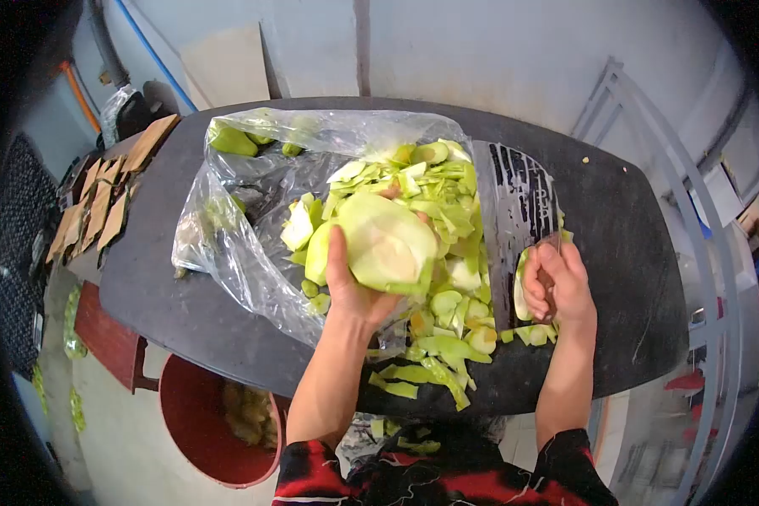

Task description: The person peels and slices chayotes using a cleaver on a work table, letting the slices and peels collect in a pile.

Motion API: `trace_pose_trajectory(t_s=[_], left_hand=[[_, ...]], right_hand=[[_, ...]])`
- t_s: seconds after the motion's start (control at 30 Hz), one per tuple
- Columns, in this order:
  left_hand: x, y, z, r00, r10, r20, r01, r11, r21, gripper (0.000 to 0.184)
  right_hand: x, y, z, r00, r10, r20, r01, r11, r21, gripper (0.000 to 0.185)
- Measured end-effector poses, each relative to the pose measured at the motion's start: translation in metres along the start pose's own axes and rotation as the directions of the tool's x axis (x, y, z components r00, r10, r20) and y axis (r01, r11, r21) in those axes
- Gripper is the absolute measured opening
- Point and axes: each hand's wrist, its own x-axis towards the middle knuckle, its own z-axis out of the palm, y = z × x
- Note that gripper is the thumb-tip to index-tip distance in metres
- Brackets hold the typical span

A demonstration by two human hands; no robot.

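Note:
My left hand [356, 299] grips a large pale green fruit [388, 240] from below, thumb on its near side. The fruit is peeled on the part that shows, with a whitish patch facing up. To the right, my right hand [562, 282] is closed with its fingers curled; what it holds, if anything, I cannot make out. A curved green-edged slice [521, 287] sits against its fingers. Beneath and behind the fruit lies a heap of green peelings and slices [451, 207] on a clear plastic bag [240, 287]. Loose peel strips [434, 367] lie at the near table edge.
Whole green fruits [232, 137] are at the bag's far left corner. The dark table [624, 253] has rounded ends. Below its left side stands a red bucket [190, 430] with pale scraps inside. Wooden pieces [101, 202] lie at left, and a grey metal frame [708, 253] stands at right.

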Motion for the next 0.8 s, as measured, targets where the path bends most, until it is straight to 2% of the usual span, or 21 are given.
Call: trace_pose_trajectory(t_s=[0.03, 0.07, 0.1, 0.13, 0.17, 0.2, 0.23, 0.27, 0.33, 0.37, 0.43, 0.53, 0.63, 0.77, 0.8], left_hand=[[0.001, 0.0, 0.005, 0.965, 0.205, -0.165, -0.191, 0.977, 0.098, 0.091], [0.005, 0.003, -0.003, 0.965, 0.244, -0.092, -0.232, 0.964, 0.13, 0.094], [0.005, 0.005, -0.004, 0.962, 0.256, -0.095, -0.242, 0.96, 0.137, 0.094], [0.005, 0.006, -0.004, 0.945, 0.319, -0.071, -0.292, 0.922, 0.254, 0.093], [0.006, 0.009, -0.005, 0.927, 0.372, -0.04, -0.333, 0.869, 0.366, 0.093], [0.007, 0.012, -0.013, 0.913, 0.403, 0.06, -0.391, 0.827, 0.404, 0.085], [0.006, 0.014, -0.017, 0.918, 0.393, 0.056, -0.379, 0.828, 0.412, 0.085], [0.006, 0.016, -0.019, 0.899, 0.435, 0.041, -0.407, 0.8, 0.442, 0.08], [0.007, 0.018, -0.017, 0.883, 0.455, -0.113, -0.399, 0.856, 0.328, 0.067], [0.007, 0.021, -0.022, 0.87, 0.493, 0.014, -0.459, 0.798, 0.392, 0.055], [0.011, 0.02, -0.026, 0.832, 0.537, 0.139, -0.545, 0.744, 0.388, 0.053], [0.011, 0.019, -0.025, 0.832, 0.552, 0.059, -0.539, 0.778, 0.322, 0.062], [0.012, 0.021, -0.034, 0.842, 0.526, 0.118, -0.536, 0.793, 0.289, 0.061], [0.011, 0.02, -0.034, 0.853, 0.517, 0.073, -0.515, 0.809, 0.284, 0.06], [0.011, 0.019, -0.033, 0.849, 0.512, 0.128, -0.527, 0.808, 0.264, 0.059]], right_hand=[[-0.002, 0.0, 0.01, 0.995, -0.049, -0.081, 0.039, 0.992, -0.121, 0.035], [-0.003, 0.001, 0.027, 0.98, -0.147, -0.132, 0.105, 0.954, -0.28, 0.029], [-0.005, 0.006, 0.043, 0.954, -0.25, -0.166, 0.159, 0.89, -0.427, 0.024], [-0.006, 0.013, 0.052, 0.935, -0.329, -0.135, 0.177, 0.761, -0.624, 0.017], [-0.008, 0.013, 0.065, 0.884, -0.468, -0.012, 0.273, 0.537, -0.798, 0.02], [-0.01, 0.016, 0.074, 0.861, -0.5, 0.091, 0.35, 0.453, -0.82, 0.02], [-0.012, 0.019, 0.081, 0.831, -0.524, 0.189, 0.42, 0.365, -0.831, 0.02], [-0.013, 0.022, 0.085, 0.831, -0.527, 0.179, 0.415, 0.373, -0.83, 0.02], [-0.014, 0.025, 0.09, 0.699, -0.566, 0.437, 0.632, 0.203, -0.748, 0.022], [-0.016, 0.027, 0.092, 0.701, -0.571, 0.427, 0.625, 0.204, -0.754, 0.022], [-0.017, 0.033, 0.093, 0.697, -0.527, 0.486, 0.632, 0.132, -0.764, 0.029], [-0.017, 0.033, 0.092, 0.68, -0.537, 0.499, 0.645, 0.115, -0.755, 0.029], [-0.016, 0.032, 0.091, 0.673, -0.545, 0.5, 0.639, 0.086, -0.765, 0.029], [-0.013, 0.034, 0.092, 0.627, -0.612, 0.481, 0.659, 0.088, -0.747, 0.027], [-0.013, 0.035, 0.092, 0.627, -0.613, 0.48, 0.658, 0.088, -0.748, 0.027]])
